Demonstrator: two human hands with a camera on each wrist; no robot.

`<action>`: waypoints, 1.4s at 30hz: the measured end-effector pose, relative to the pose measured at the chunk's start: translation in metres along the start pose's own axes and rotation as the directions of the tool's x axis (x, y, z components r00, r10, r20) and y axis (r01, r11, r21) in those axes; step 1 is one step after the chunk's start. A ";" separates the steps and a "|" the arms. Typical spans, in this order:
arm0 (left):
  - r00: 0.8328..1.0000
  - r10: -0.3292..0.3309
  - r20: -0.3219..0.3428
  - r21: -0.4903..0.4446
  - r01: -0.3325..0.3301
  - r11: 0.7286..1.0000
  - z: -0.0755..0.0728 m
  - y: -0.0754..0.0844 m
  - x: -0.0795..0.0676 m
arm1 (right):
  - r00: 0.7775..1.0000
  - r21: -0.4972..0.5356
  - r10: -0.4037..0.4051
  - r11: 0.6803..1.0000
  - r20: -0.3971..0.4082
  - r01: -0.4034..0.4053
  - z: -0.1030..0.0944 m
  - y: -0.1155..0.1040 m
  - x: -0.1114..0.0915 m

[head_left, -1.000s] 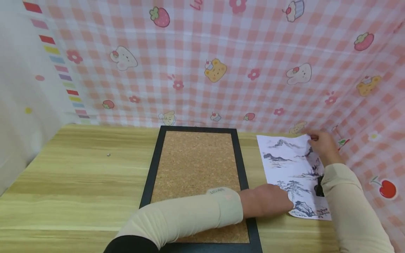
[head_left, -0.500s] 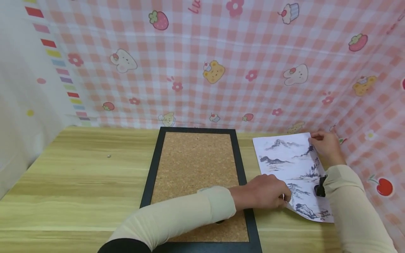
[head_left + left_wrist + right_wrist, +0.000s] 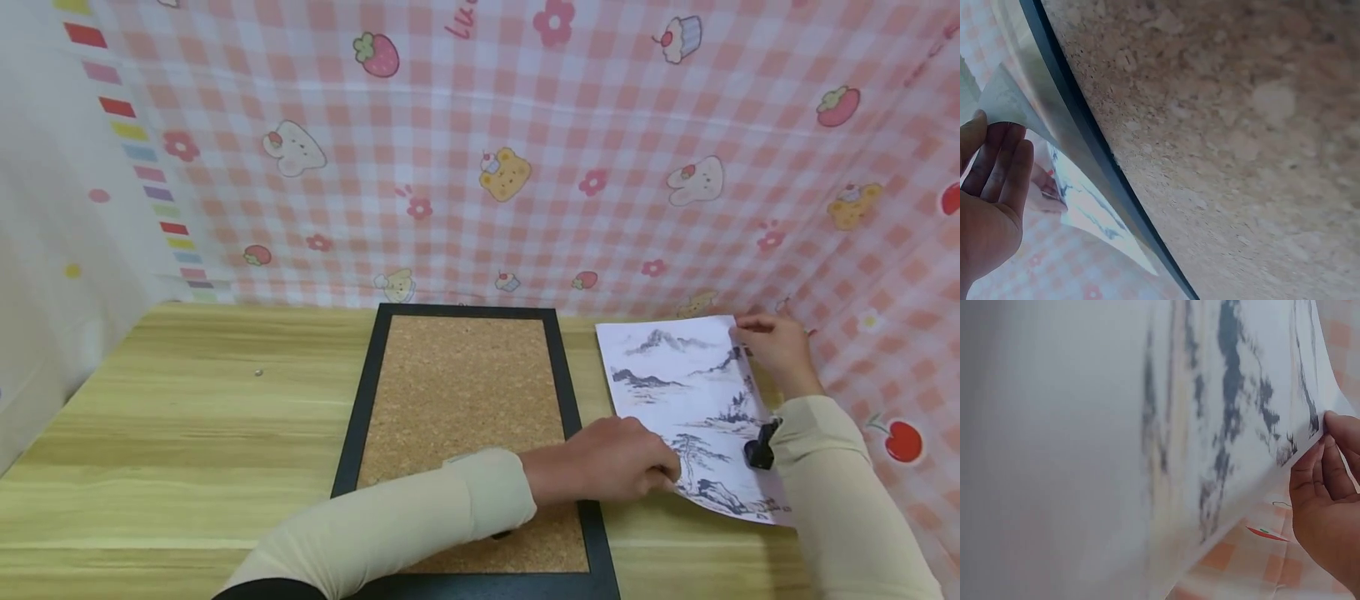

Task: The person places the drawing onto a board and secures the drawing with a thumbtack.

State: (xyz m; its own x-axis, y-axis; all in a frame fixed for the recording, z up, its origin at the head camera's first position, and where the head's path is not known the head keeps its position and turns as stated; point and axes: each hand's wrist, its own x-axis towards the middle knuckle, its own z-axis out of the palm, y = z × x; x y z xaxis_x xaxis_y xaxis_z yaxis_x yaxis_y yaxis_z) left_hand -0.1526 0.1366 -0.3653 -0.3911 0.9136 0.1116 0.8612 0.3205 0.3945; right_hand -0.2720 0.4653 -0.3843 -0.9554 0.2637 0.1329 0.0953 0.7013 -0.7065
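Note:
A white sheet of paper printed with an ink landscape painting [image 3: 667, 383] lies at the right of the table, its lower left edge lifted. My left hand [image 3: 618, 462] reaches across the board and pinches that lower left edge between thumb and fingers; the left wrist view shows the paper [image 3: 1094, 203] bending up from the grip. At the far right corner of the sheet, my right hand [image 3: 780, 350] pinches the edge. In the right wrist view its thumb and fingertips hold the paper's margin [image 3: 1310, 440].
A cork board with a black frame [image 3: 566, 367] lies mid-table, under my left forearm. On the wooden table [image 3: 202, 450], a tiny silvery object [image 3: 258, 372] sits to the left. Pink checked cloth [image 3: 450, 233] closes off the back and right side.
My left hand now pinches the paper's lower left edge and has drawn slightly left, lifting it. The sheet has shifted a little left and lies straighter. My right hand keeps its corner.

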 end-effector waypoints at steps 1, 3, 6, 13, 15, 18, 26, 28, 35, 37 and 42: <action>1.000 -0.002 -0.005 -0.001 0.002 1.000 -0.001 0.000 -0.001 | 1.000 0.024 0.013 1.000 0.002 -0.013 -0.001 0.000 0.000; 1.000 -0.001 -0.013 -0.007 0.001 1.000 -0.002 -0.002 -0.004 | 0.999 0.080 0.039 0.996 0.006 -0.039 -0.001 -0.002 0.000; 1.000 0.000 -0.028 -0.027 -0.001 1.000 -0.004 -0.004 -0.008 | 0.998 0.122 0.056 0.991 0.003 -0.055 -0.002 -0.004 -0.002; 0.995 -0.020 -0.098 -0.110 0.010 0.994 -0.014 -0.012 -0.019 | 0.997 0.148 0.080 0.986 0.010 -0.080 -0.003 -0.011 -0.006; 0.993 -0.025 -0.118 -0.127 0.010 0.992 -0.016 -0.014 -0.022 | 0.996 0.143 0.083 0.986 0.018 -0.084 -0.004 -0.014 -0.006; 0.990 -0.031 -0.138 -0.141 0.011 0.990 -0.019 -0.017 -0.025 | 0.996 0.143 0.088 0.986 0.028 -0.091 -0.005 -0.018 -0.006; 0.984 -0.058 -0.169 -0.179 0.027 0.983 -0.021 -0.020 -0.032 | 0.999 0.224 0.024 0.974 0.031 -0.030 -0.003 -0.027 -0.008; 0.983 -0.068 -0.172 -0.178 0.037 0.983 -0.022 -0.020 -0.034 | 0.999 0.242 0.010 0.970 0.035 -0.018 -0.002 -0.029 -0.010; 0.973 -0.112 -0.202 -0.223 0.065 0.973 -0.021 -0.021 -0.040 | 1.000 0.205 0.000 0.979 0.027 -0.006 -0.003 -0.036 -0.013; 0.968 -0.138 -0.210 -0.266 0.079 0.961 -0.021 -0.022 -0.041 | 1.000 0.194 -0.001 0.981 0.011 -0.001 -0.004 -0.038 -0.013; 0.952 -0.213 -0.221 -0.386 0.115 0.915 -0.021 -0.025 -0.046 | 1.000 0.208 0.004 0.978 -0.018 0.000 -0.003 -0.043 -0.013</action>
State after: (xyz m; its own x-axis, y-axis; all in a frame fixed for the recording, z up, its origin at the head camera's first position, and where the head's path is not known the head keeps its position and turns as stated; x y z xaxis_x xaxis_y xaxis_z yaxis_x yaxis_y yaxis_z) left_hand -0.1629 0.0813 -0.3609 -0.6272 0.7460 0.2239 0.6180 0.3017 0.7260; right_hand -0.2632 0.4340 -0.3535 -0.9498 0.2783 0.1430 0.0350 0.5486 -0.8353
